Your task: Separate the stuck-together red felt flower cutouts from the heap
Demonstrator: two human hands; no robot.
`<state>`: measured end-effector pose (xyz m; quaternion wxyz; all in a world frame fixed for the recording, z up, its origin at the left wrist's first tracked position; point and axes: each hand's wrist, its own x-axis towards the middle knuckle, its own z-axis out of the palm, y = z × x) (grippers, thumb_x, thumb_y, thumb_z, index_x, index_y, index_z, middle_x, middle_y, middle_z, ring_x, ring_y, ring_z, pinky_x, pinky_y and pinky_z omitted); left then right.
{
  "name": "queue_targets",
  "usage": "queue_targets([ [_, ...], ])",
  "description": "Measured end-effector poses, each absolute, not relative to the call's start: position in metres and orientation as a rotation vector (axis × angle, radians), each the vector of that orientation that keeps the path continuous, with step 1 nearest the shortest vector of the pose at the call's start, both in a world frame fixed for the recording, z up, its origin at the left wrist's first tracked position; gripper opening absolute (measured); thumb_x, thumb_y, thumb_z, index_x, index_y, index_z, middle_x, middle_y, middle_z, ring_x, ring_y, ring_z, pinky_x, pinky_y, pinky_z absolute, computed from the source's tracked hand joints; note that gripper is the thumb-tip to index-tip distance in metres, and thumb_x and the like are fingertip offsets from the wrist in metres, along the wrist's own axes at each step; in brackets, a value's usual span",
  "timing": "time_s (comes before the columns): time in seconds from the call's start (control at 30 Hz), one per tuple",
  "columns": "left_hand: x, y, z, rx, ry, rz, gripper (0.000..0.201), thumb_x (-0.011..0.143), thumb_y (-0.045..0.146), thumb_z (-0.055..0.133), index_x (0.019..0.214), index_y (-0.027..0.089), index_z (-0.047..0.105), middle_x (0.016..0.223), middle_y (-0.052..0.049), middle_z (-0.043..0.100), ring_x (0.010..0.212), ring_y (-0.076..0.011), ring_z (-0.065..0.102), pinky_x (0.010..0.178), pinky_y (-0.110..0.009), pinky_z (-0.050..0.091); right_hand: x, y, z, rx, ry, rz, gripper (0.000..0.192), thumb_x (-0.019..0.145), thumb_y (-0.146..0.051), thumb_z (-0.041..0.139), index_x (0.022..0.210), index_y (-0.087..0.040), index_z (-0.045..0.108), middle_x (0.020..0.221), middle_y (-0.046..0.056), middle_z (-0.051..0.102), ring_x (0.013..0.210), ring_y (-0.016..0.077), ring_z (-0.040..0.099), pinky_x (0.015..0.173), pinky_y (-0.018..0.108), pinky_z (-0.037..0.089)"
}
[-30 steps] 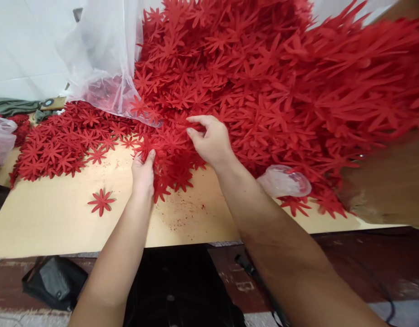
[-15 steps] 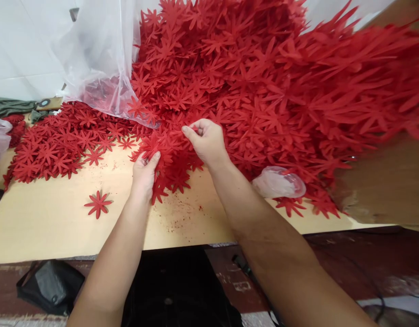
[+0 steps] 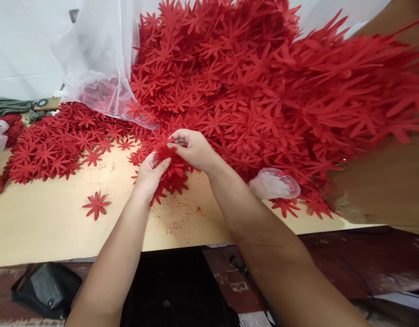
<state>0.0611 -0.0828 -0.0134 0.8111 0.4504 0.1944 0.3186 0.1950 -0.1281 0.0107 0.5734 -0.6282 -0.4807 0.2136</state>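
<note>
Both hands' grip (image 3: 148, 175) (image 3: 192, 147) on one red flower cutout (image 3: 166, 153) (pile's edge).

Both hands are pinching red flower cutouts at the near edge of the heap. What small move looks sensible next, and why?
Probably lift the pinched flower cutout clear of the heap toward the bare tabletop. The left hand and right hand both grip it at the pile's near edge, where neighbouring cutouts overlap it.

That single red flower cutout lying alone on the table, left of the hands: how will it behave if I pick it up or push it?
The lone flower cutout lies flat on the table, so it probably slides rather than rolls. It looks thin and light, likely flexing at the narrow petals. The edge may be hard to catch.
</note>
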Motion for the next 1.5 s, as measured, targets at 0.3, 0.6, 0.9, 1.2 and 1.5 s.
queue_targets([
  [0.3,0.065,-0.076,-0.017,0.985,0.559,0.781,0.024,0.060,0.023,0.077,0.079,0.017,0.064,0.077,0.002,0.071,0.078,-0.0120,0.065,0.085,-0.028,0.048,0.191,-0.141,0.020,-1.376,-1.306,0.765,0.022,0.070,-0.039,0.068,0.072,-0.018,0.061,0.075,0.001,0.065,0.069,0.0124,0.057,0.072,0.030,0.050],
  [0.6,0.063,-0.076,-0.016,1.019,0.581,0.805,0.015,0.067,0.024,0.073,0.070,0.017,0.060,0.066,0.004,0.063,0.064,-0.0081,0.057,0.072,-0.023,0.046,0.201,-0.137,0.013,-1.451,-1.077,0.515,0.030,0.065,-0.044,0.071,0.075,-0.018,0.059,0.067,0.000,0.059,0.064,0.0123,0.055,0.064,0.029,0.049],
  [0.9,0.062,-0.071,-0.016,0.932,0.666,0.839,0.014,0.068,0.020,0.070,0.072,0.016,0.057,0.065,0.006,0.061,0.058,-0.0060,0.054,0.068,-0.020,0.044,0.231,-0.126,-0.001,-1.561,-0.917,0.233,0.009,0.074,-0.023,0.062,0.082,-0.020,0.059,0.064,-0.001,0.052,0.055,0.0122,0.051,0.056,0.030,0.046],
  [1.2,0.065,-0.080,-0.012,1.004,0.497,0.713,0.030,0.066,0.016,0.072,0.095,0.020,0.066,0.084,0.001,0.070,0.074,-0.0102,0.063,0.080,-0.027,0.048,0.197,-0.132,0.016,-1.463,-1.153,0.534,0.022,0.062,-0.033,0.073,0.066,-0.020,0.055,0.067,0.000,0.061,0.066,0.0147,0.058,0.064,0.030,0.050],
  [1.5,0.065,-0.076,-0.014,1.036,0.599,0.804,0.006,0.071,0.018,0.067,0.070,0.017,0.061,0.064,0.004,0.061,0.059,-0.0062,0.053,0.068,-0.020,0.045,0.191,-0.125,0.015,-1.557,-1.200,0.327,0.004,0.066,-0.020,0.059,0.069,-0.020,0.057,0.067,0.000,0.059,0.060,0.0131,0.053,0.061,0.029,0.047],
])
